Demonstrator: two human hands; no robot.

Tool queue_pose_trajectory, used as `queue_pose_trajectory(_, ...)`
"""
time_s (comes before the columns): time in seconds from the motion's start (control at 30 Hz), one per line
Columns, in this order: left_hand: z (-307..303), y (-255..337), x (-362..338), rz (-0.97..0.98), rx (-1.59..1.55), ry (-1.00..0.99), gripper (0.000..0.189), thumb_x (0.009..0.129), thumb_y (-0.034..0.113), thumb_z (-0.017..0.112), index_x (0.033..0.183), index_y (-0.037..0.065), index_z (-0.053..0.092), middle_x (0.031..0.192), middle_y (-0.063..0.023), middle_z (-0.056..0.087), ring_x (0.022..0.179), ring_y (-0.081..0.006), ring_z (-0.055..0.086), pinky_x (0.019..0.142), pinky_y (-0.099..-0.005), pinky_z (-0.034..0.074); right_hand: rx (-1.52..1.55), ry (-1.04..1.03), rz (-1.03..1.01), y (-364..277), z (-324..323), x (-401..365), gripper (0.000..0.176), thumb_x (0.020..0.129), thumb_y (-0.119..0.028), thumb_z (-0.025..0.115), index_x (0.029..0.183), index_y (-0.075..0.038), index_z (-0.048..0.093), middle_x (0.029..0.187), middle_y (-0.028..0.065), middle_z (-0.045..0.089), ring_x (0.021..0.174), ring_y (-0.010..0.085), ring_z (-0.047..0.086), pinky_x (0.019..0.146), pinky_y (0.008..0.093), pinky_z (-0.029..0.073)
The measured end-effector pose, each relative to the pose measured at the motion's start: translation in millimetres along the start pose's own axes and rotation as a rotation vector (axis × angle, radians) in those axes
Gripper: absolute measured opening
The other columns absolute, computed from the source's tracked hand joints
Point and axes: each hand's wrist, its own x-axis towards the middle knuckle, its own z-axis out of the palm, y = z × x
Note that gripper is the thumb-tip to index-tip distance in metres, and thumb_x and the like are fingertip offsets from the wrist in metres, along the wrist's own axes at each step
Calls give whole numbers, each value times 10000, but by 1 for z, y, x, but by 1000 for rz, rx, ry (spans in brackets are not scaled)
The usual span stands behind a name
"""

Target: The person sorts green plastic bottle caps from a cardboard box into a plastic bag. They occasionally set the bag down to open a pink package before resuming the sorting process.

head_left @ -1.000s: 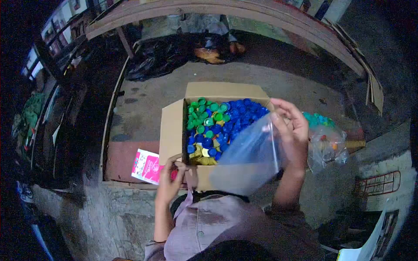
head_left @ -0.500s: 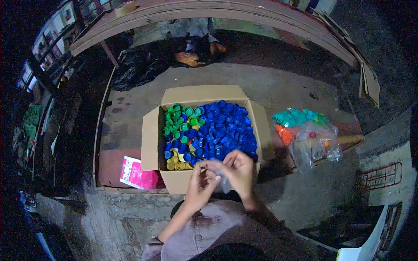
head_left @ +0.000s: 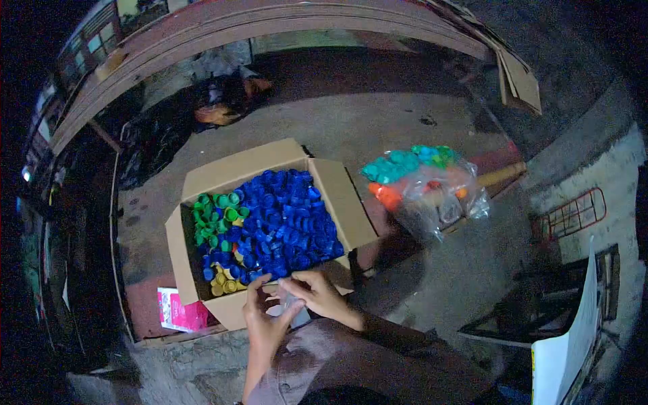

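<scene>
Cardboard box [head_left: 239, 165] on the floor is filled with blue, green and yellow caps [head_left: 283, 223], a bagged caps bundle [head_left: 432, 196] is laid beside it, and a small clear bag [head_left: 291, 312] is pinched between left hand [head_left: 264, 320] and right hand [head_left: 324, 297] at the box's near edge.

Just one head cam, looked steeply down, fisheye, close over the hands [head_left: 290, 307] and the box [head_left: 260, 226] just beyond.

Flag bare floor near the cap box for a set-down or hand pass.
Widest bare concrete lies beyond the cardboard box, toward the black bags. A narrower shadowed patch sits between its right flap and the bagged caps. Crowded: the box's near edge, where left hand and right hand pinch a clear bag, and the pink packet beside it.
</scene>
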Motion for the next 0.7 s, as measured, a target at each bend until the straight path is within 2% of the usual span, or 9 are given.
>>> queue_pose_trajectory(0.23,27,-1,7,-34,-90,-48,447,702,-17,664,1097,-6,454,767,-58,611,660,-76,555,607,-201,453,94,-12,153,-10,-60,-11,243,845,-204,546,710,-4,575,583,-45,467,558,34,411,486,213,330)
queue_pose_trajectory(0.27,32,-1,9,-138,-265,7,445,725,-28,634,1120,-5,430,771,-61,609,657,-79,554,613,-200,454,-25,207,148,-10,-62,-7,259,842,-219,553,675,-22,562,575,-41,476,556,30,425,481,205,329)
queue_pose_trajectory(0.37,44,-10,9,-271,-543,-29,398,804,-18,529,1168,19,374,848,-73,596,753,-99,557,660,-223,460,20,149,22,6,-89,-14,242,862,-221,531,679,-62,542,590,-40,480,563,36,457,487,191,338)
queue_pose_trajectory(0.43,58,-3,7,-768,-1048,-50,318,837,22,487,1140,39,393,912,-70,574,879,-125,540,719,-266,458,133,186,116,17,-91,-17,215,867,-215,522,718,-63,551,616,-33,503,567,54,483,510,201,369)
queue_pose_trajectory(0.47,63,-7,4,-760,-1097,-98,271,833,-1,442,1097,58,426,924,-48,551,923,-131,508,740,-263,437,240,229,219,18,-91,-19,192,872,-210,512,757,-64,560,643,-25,526,571,73,509,533,210,399)
queue_pose_trajectory(0.5,70,-16,-1,-762,-1097,-74,271,833,-1,442,1097,58,426,924,-48,551,923,-131,508,740,-263,437,244,210,229,18,-91,-20,192,872,-210,512,757,-64,560,643,-25,526,571,73,509,533,210,399)
queue_pose_trajectory(0.57,83,-36,-12,-518,-636,-253,263,805,-27,443,1051,66,454,861,-25,535,814,-109,503,684,-215,412,957,253,351,12,-92,-19,163,881,-197,491,820,-67,568,696,-4,567,612,118,559,594,252,456)
queue_pose_trajectory(0.63,93,-50,-13,-343,-471,-421,260,768,-62,437,994,65,454,797,-5,505,715,-59,459,609,-176,371,1275,-48,416,32,-109,-18,151,888,-182,467,889,-69,567,780,35,607,691,134,587,649,269,475)
queue_pose_trajectory(0.7,90,-8,-6,-605,-162,-257,319,734,-101,402,1004,64,440,850,-31,520,767,-84,507,622,-205,419,1342,-65,459,46,-116,-18,240,900,-243,442,958,-38,553,818,44,612,720,127,588,667,263,476)
